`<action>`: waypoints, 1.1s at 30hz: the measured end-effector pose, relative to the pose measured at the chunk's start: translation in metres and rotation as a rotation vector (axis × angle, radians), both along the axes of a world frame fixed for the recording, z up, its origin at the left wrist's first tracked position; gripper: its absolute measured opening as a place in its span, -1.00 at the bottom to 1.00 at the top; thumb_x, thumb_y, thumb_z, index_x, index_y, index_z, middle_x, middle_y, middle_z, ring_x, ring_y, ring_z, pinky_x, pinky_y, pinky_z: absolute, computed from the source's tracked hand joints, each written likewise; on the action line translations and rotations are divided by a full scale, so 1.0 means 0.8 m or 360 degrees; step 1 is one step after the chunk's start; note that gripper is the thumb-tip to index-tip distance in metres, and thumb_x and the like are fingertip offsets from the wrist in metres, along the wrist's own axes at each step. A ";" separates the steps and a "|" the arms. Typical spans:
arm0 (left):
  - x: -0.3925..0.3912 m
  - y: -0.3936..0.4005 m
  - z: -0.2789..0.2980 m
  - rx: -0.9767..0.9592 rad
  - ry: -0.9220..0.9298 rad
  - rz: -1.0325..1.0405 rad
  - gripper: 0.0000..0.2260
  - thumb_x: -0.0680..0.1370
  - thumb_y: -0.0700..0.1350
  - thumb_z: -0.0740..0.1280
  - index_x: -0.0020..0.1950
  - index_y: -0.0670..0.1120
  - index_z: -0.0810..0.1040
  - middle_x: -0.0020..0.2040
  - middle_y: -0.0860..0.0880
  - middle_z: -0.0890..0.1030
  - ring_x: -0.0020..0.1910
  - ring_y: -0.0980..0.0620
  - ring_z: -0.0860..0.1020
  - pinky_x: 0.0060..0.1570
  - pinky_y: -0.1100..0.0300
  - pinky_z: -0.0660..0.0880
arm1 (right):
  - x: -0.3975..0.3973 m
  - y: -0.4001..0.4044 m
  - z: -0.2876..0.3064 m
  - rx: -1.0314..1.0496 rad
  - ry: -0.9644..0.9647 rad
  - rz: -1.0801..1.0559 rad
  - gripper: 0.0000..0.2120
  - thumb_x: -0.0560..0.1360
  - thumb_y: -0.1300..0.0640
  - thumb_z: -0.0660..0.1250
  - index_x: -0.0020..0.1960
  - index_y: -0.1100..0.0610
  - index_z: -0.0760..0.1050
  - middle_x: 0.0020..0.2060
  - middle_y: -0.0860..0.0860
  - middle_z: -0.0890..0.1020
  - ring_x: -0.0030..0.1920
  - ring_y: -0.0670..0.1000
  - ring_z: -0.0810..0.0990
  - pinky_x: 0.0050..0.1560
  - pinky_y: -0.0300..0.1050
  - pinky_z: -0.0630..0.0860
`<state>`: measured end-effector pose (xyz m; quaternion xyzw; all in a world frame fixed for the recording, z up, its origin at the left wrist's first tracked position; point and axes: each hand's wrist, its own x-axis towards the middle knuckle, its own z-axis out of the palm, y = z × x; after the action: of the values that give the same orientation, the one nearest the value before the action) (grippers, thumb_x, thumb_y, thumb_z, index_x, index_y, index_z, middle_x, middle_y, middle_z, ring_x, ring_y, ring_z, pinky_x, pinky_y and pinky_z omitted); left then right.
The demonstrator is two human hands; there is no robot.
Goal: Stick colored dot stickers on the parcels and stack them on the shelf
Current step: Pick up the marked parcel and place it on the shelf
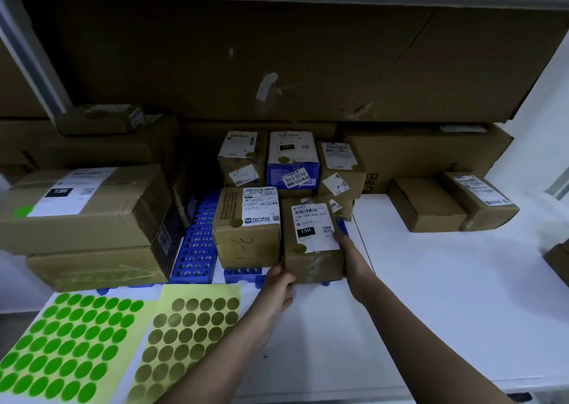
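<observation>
White shelf (431, 296) bears parcels (83, 209), blue racks (197, 243), sticker sheets (74, 342).

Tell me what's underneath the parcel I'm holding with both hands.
The parcel sits on a blue perforated plastic pallet; its edge peeks out beside the left hand and near the right hand. The part directly under the parcel is covered.

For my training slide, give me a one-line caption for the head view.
Both hands hold a gold-dotted parcel among stacked parcels, sticker sheets nearby.
</observation>
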<state>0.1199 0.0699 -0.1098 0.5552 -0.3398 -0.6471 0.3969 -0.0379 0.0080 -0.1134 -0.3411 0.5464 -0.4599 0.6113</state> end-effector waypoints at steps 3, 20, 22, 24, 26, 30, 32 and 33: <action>-0.007 0.004 0.003 -0.0049 -0.0113 -0.0089 -0.69 0.62 -0.14 0.15 0.37 0.00 0.30 0.24 -0.03 0.48 0.20 0.05 0.46 0.09 0.17 0.42 | -0.008 0.000 -0.001 0.0001 0.0010 -0.0014 -0.72 0.56 0.00 0.22 0.24 0.03 0.44 0.07 0.09 0.63 0.02 0.09 0.61 0.01 -0.03 0.55; -0.035 -0.042 0.024 0.0623 0.0572 0.0036 -0.41 0.41 0.24 0.38 0.27 -0.09 0.33 0.11 -0.28 0.60 0.06 -0.24 0.60 0.02 -0.09 0.54 | -0.130 -0.033 0.025 -0.0122 0.0249 0.0348 -0.46 0.47 -0.24 0.21 0.30 0.08 0.49 0.18 0.13 0.61 0.24 0.20 0.54 0.39 0.22 0.31; -0.046 -0.044 0.024 0.0613 0.0602 0.0137 -0.43 0.41 0.19 0.40 0.26 -0.11 0.35 0.10 -0.28 0.59 0.06 -0.24 0.59 0.01 -0.08 0.56 | -0.125 -0.033 0.030 -0.0098 0.0327 0.0207 -0.50 0.52 -0.29 0.16 0.27 0.02 0.50 0.18 0.07 0.61 0.24 0.13 0.53 0.35 0.13 0.36; -0.057 -0.046 0.024 0.0602 0.0654 0.0287 -0.55 0.42 0.14 0.42 0.12 -0.10 0.39 0.06 -0.27 0.57 0.06 -0.25 0.58 0.04 -0.07 0.56 | -0.120 -0.030 0.028 -0.0021 0.0361 -0.0020 -0.44 0.50 -0.35 0.13 0.33 -0.03 0.41 0.26 0.01 0.53 0.28 0.10 0.47 0.28 0.09 0.38; -0.067 -0.051 0.024 0.0584 0.0693 0.0440 -0.63 0.41 0.12 0.44 0.02 -0.06 0.40 0.01 -0.24 0.55 0.01 -0.22 0.58 -0.07 -0.02 0.58 | -0.114 -0.026 0.024 0.0057 0.0351 -0.0113 -0.38 0.49 -0.37 0.12 0.41 -0.04 0.28 0.30 0.01 0.45 0.30 0.13 0.43 0.27 0.12 0.38; -0.084 -0.060 0.030 0.0595 0.0741 0.0668 -0.45 0.37 0.15 0.47 0.23 -0.07 0.39 0.15 -0.23 0.51 0.04 -0.17 0.56 -0.24 0.06 0.58 | -0.098 -0.021 0.021 0.0135 0.0251 -0.0014 -0.49 0.57 -0.28 0.07 0.38 -0.01 0.33 0.24 0.01 0.48 0.23 0.11 0.47 0.27 0.08 0.43; -0.089 -0.062 0.033 0.0590 0.0774 0.0711 -0.46 0.41 0.12 0.45 0.26 -0.10 0.38 0.18 -0.22 0.50 0.10 -0.16 0.54 -0.14 0.06 0.56 | -0.089 -0.020 0.021 0.0085 0.0254 -0.0012 -0.56 0.61 -0.21 0.04 0.36 0.00 0.35 0.24 0.02 0.48 0.20 0.08 0.47 0.25 0.03 0.43; -0.090 -0.061 0.036 0.0589 0.0804 0.0710 -0.49 0.44 0.10 0.43 0.25 -0.10 0.37 0.18 -0.21 0.50 0.13 -0.16 0.53 -0.06 0.05 0.55 | -0.085 -0.020 0.020 0.0058 0.0273 -0.0023 -0.58 0.62 -0.18 0.04 0.35 0.01 0.35 0.23 0.02 0.47 0.20 0.08 0.46 0.24 0.02 0.42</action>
<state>0.0479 0.0208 -0.0812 0.5009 0.0204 -0.7116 0.4922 -0.1059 -0.0080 -0.0974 -0.3641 0.6074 -0.4234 0.5650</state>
